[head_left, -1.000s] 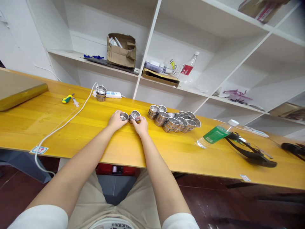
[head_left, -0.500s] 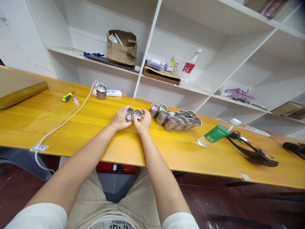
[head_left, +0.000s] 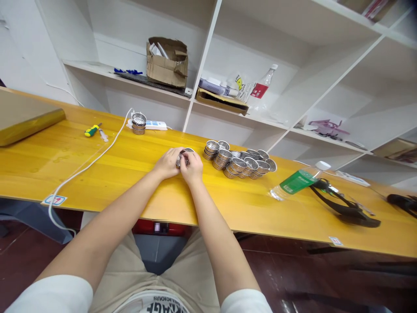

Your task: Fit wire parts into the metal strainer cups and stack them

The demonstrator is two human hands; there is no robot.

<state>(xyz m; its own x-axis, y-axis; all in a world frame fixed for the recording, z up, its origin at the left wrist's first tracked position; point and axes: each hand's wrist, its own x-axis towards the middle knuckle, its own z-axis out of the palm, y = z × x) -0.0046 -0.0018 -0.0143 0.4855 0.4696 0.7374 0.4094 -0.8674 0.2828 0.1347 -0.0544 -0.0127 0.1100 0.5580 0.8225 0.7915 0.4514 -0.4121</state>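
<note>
Over the yellow table [head_left: 107, 174], my left hand [head_left: 168, 163] and my right hand [head_left: 193, 168] meet around small perforated metal cups [head_left: 187, 151]. The fingers of both hands are closed on the cups and cover most of them. How many cups are between the hands, and how they fit together, I cannot tell. Just right of my right hand stands a group of several similar metal cups [head_left: 239, 164], many of them stacked. A separate stack of cups [head_left: 139, 123] stands farther back on the left, by a white power strip [head_left: 156, 125].
A green-labelled bottle [head_left: 298, 181] lies tilted right of the cups, beside a black strapped object [head_left: 345, 208]. At left are a screwdriver [head_left: 92, 130], a syringe [head_left: 103, 135], a white cable [head_left: 94, 163] and a large box [head_left: 29, 115]. White shelves [head_left: 127, 89] stand behind.
Both hands have drawn closer together. The two cups that were side by side between them are now brought together and mostly covered by the fingers.
</note>
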